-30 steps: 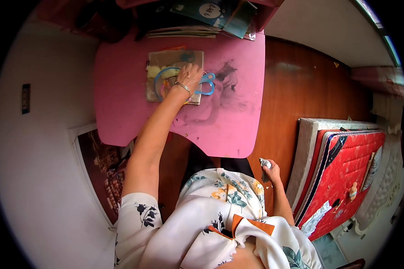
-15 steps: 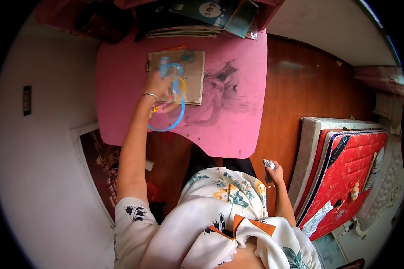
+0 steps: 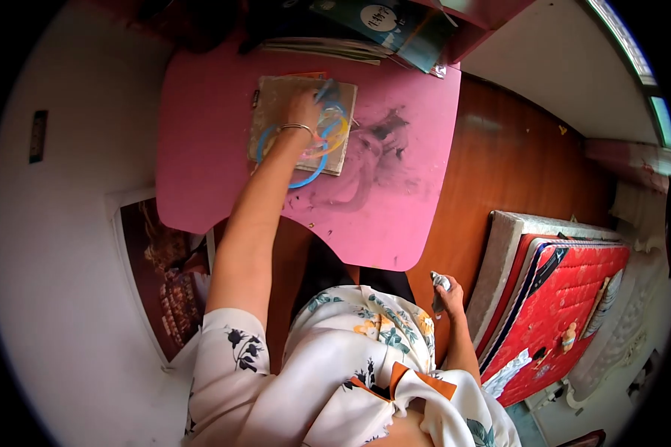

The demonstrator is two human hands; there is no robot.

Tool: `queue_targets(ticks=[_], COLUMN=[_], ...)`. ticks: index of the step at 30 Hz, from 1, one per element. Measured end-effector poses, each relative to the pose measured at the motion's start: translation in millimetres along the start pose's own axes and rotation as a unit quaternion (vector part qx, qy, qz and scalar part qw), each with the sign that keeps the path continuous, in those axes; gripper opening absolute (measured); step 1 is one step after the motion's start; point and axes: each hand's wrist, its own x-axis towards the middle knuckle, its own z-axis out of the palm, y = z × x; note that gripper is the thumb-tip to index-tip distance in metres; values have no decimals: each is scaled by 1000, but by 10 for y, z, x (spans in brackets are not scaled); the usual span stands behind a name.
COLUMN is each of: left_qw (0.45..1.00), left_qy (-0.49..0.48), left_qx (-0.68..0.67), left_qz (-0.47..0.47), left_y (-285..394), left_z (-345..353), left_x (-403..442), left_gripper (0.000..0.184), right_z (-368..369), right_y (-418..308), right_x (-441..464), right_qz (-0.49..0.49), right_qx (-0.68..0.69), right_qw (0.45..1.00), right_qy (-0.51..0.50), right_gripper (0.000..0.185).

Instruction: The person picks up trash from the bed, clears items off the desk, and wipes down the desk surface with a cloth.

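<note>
My left hand (image 3: pixel 303 109) is over a flat beige-brown board or book (image 3: pixel 272 100) on the pink desk. Its fingers are closed on a bundle of thin blue and yellow loops (image 3: pixel 324 159), whose exact kind I cannot make out; motion blurs them. The loops spread across the board, and the blue one reaches past its lower edge. Down by my right side, away from the desk, my right hand (image 3: pixel 453 293) grips a crumpled greyish-white cloth (image 3: pixel 440 283).
Dark smudges mark the pink desk (image 3: pixel 395 212) right of the board. Books and papers (image 3: pixel 380 33) are stacked at its back. A red mattress (image 3: pixel 566 290) leans at the right, and a framed picture (image 3: pixel 160 290) stands against the left wall.
My left hand has moved right and slightly up with the loops, from the board's left side to over its middle. My right hand still holds the cloth. The camera view has shifted slightly.
</note>
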Motion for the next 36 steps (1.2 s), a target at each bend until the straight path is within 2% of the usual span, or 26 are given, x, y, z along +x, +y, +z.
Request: queue_targets(ticks=[2, 4, 6, 7, 9, 11, 12, 14, 17, 21, 23, 24, 26, 27, 28, 29, 30, 31, 33, 34, 36], left_qw=[997, 997, 989, 989, 982, 981, 981, 982, 971, 967, 948, 947, 847, 846, 785, 689, 689, 719, 759, 766, 753], left_qy=[2, 29, -93, -92, -41, 32, 32, 37, 24, 60, -10, -11, -76, -78, -54, -28, -29, -33, -35, -31, 20], left_qx=[73, 68, -51, -50, -80, -125, -124, 36, 74, 35, -155, -158, -435, -436, -593, -723, -724, -694, -643, -620, -623], left_qz=[-22, -28, -107, -106, -164, -147, -147, -181, -228, -244, -279, -278, -297, -297, -169, -34, -34, -31, -99, -166, -209], left_y=[-73, -14, 71, 45, -146, -725, -776, -854, -728, -734, -979, -990, -908, -781, -611, -493, -458, -464, -732, -830, -861], left_z=[214, 75, -150, -188, -317, -77, -122, -175, -249, -258, -150, -176, -303, -442, -645, -787, -862, -937, -916, -894, -1106], left_x=[7, -23, -47, -75, -118, -108, -142, -261, -311, -345, -322, -339, -479, -636, -864, -1038, -1138, -1216, -1314, -1334, -1533], left_gripper=[28, 28, 28, 28, 26, 29, 29, 34, 37, 37, 40, 40, 43, 43, 43, 44, 44, 44, 35, 26, 28], right_z=[-6, -14, -10, 8, 20, 29, 36, 51, 62, 13, -12, -32, -93, -123, -138, -132, -143, -150, -165, -174, -187], right_y=[-21, -76, -48, 23, 58, 80, 106, 144, 104, -23, -45, -70, -115, -148, -164, -40, -6, 8, 29, 24, -20], right_x=[-12, -42, -68, -48, -59, -73, -64, -36, -11, 37, 62, 68, 58, 49, 38, 78, 80, 80, 62, 50, 23], right_qz=[12, 12, 16, 14, 16, 18, 17, 14, 10, -5, -13, -10, -5, -7, -9, -7, -6, -10, -12, -6, -3], right_qx=[5, -2, -5, -15, -11, -9, -14, -19, -22, -16, -26, -25, -26, -25, -24, -22, -22, -31, -39, -45, -47], right_qw=[1000, 1000, 1000, 1000, 1000, 1000, 1000, 1000, 1000, 1000, 1000, 1000, 1000, 1000, 1000, 1000, 1000, 999, 999, 999, 999], right_qy=[2, 1, 1, 4, 3, 2, 0, -4, -4, -8, -4, -3, -1, 1, 3, -1, 0, 5, 10, 12, 19], right_gripper=[37, 37, 36, 36, 37, 37, 37, 37, 36, 36, 36, 36, 37, 37, 37, 38, 38, 38, 38, 38, 38])
